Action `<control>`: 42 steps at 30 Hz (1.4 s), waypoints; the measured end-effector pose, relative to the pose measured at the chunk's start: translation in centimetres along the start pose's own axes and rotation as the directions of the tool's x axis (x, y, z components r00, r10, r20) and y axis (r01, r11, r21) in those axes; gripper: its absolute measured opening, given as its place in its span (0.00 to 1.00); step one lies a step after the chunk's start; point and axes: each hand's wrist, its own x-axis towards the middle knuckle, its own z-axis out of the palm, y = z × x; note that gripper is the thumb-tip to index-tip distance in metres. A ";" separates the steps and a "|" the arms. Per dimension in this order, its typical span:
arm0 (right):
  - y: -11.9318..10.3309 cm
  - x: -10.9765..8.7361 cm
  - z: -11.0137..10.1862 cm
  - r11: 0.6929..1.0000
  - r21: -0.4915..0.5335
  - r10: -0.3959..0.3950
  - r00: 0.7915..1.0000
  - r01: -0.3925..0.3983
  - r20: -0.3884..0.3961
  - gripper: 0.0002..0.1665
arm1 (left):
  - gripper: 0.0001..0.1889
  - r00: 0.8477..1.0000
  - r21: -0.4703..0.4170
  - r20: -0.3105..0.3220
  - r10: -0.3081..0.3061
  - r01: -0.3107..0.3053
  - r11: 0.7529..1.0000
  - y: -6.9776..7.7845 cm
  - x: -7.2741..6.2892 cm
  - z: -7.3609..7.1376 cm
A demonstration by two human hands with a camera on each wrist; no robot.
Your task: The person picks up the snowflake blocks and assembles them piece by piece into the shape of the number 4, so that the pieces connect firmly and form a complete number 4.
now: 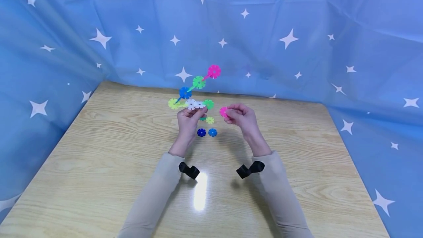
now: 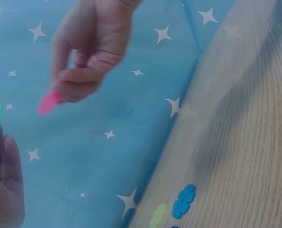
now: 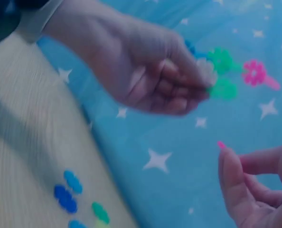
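Note:
My left hand (image 1: pixel 187 122) pinches a chain of interlocking notched flower discs near its white disc (image 1: pixel 190 104) and green end disc (image 1: pixel 208 104). From there the chain bends through a yellow disc (image 1: pixel 173 103), a blue disc (image 1: pixel 185 93) and another green disc (image 1: pixel 199 82) up to a pink disc (image 1: pixel 214 71). Between the thumb and fingers of my right hand (image 1: pixel 243 119) is a single pink disc (image 1: pixel 223 112), apart from the chain. In the right wrist view only a sliver of that pink disc (image 3: pixel 220 145) shows past the fingertips.
Loose discs lie on the wooden table (image 1: pixel 132 179) below the hands: a dark blue one (image 1: pixel 201 132), a lighter blue one (image 1: pixel 213 132), a yellow one (image 1: pixel 209 120) and a partly hidden green one (image 3: pixel 100 212). A blue star-patterned cloth (image 1: pixel 264 54) hangs behind the table.

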 end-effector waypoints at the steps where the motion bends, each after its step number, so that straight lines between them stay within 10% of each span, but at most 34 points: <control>1: -0.3 -0.1 0.2 1.000 0.014 -0.010 1.000 0.010 0.002 0.08 | 0.18 1.000 -0.002 -0.001 0.002 -0.002 1.000 0.0 0.0 0.0; 24: -2.6 -0.9 2.5 0.977 0.213 -0.008 0.999 0.001 0.032 0.10 | 0.19 0.998 0.012 0.029 0.053 -0.054 0.998 0.0 -0.3 -0.1; 42: -2.2 -1.1 2.8 0.993 0.117 -0.027 1.000 0.026 0.005 0.10 | 0.14 0.999 0.056 0.022 0.047 -0.048 0.997 -0.2 -0.7 -0.4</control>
